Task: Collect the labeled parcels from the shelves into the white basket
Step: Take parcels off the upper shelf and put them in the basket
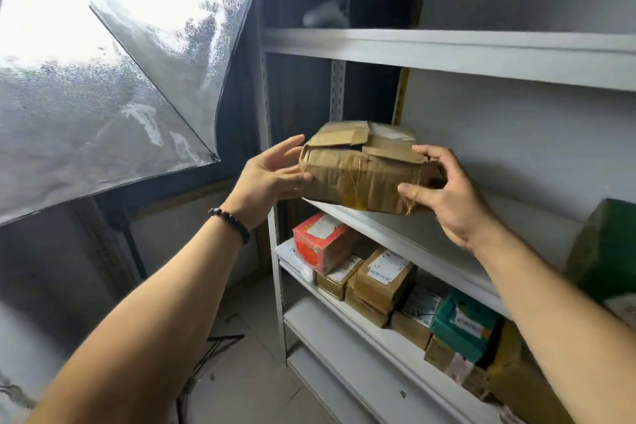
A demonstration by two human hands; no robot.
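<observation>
A worn brown cardboard parcel (361, 169), wrapped in tape and torn on top, sits at the left end of a white shelf (430, 251). My right hand (444, 193) grips its right end, thumb on the front face and fingers over the top. At the parcel's left end is my left hand (272, 175), fingers straight and spread, thumb touching the box's lower left corner. The white basket is not in view.
The shelf below holds several labeled parcels: a red box (320, 244), brown boxes (382, 279) and a teal box (464, 327). A green box (609, 251) stands at the right on the parcel's shelf. A silver light reflector (103, 79) hangs close on the left.
</observation>
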